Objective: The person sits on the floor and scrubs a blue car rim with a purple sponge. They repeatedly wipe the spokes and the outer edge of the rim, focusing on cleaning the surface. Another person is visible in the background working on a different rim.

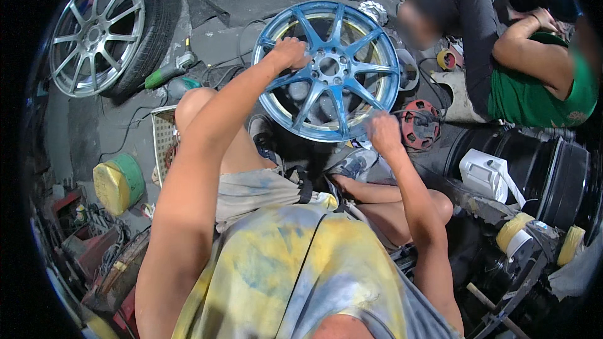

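Reaching one blue wheel are two bare hands.

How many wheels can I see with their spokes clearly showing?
2: the blue wheel under the left hand and the silver wheel at upper left; others may be hidden or cut off.

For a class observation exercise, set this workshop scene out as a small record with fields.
Left hand: over the left side of the blue wheel
Right hand: blurred, by its lower-right edge
Wheel finish: patchy blue
To the left: silver wheel, green power tool
To the right: red reel, white container, co-worker in green top
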Action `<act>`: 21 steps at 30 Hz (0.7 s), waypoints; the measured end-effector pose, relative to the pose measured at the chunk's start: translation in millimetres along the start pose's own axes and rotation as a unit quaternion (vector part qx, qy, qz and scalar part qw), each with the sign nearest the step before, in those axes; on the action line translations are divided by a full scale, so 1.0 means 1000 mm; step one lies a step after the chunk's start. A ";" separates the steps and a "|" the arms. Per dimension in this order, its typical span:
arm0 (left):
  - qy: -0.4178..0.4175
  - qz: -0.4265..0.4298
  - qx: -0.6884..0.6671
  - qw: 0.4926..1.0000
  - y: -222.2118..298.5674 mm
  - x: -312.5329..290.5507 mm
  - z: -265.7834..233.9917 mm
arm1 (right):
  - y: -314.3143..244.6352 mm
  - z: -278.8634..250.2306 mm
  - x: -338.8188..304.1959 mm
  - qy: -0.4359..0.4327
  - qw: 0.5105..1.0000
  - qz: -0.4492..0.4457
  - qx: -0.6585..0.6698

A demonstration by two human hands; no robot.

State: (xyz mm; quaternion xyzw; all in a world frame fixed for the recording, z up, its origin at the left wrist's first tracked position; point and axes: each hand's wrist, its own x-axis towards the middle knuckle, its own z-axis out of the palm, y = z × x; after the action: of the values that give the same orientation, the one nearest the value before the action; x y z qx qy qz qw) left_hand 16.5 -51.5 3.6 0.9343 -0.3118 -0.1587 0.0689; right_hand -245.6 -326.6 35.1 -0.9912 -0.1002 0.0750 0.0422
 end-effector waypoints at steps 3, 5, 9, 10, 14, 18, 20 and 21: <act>-0.117 0.040 -0.051 0.991 -0.003 0.005 -0.054 | -0.009 0.010 0.005 -0.071 0.996 -0.034 0.045; -0.064 0.047 -0.088 0.993 0.014 -0.010 -0.102 | 0.008 0.000 0.007 -0.069 0.994 -0.050 0.062; -0.012 0.054 -0.229 0.972 0.017 -0.041 -0.149 | 0.010 -0.005 0.009 -0.128 0.991 -0.035 -0.019; -0.004 0.048 -0.254 0.966 0.017 -0.047 -0.153 | -0.005 -0.001 0.003 -0.073 0.993 -0.076 0.056; -0.042 0.029 -0.130 0.990 0.010 -0.063 -0.134 | 0.013 -0.009 0.007 -0.058 0.993 -0.098 0.028; -0.075 0.010 -0.133 0.988 0.031 -0.075 -0.156 | 0.031 -0.007 0.005 -0.011 0.996 -0.092 -0.010; -0.021 0.023 -0.144 0.989 0.034 -0.076 -0.159 | 0.035 0.000 0.010 -0.071 0.995 -0.050 -0.054; 0.006 0.028 -0.149 0.988 0.035 -0.079 -0.161 | 0.035 -0.003 0.013 -0.073 0.994 -0.048 -0.065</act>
State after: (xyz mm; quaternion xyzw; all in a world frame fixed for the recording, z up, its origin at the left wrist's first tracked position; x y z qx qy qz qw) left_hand -7.8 -27.2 183.2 0.9055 -0.3101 -0.1958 0.2133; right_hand -226.1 -358.1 32.3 -0.9778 -0.1554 0.1384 -0.0267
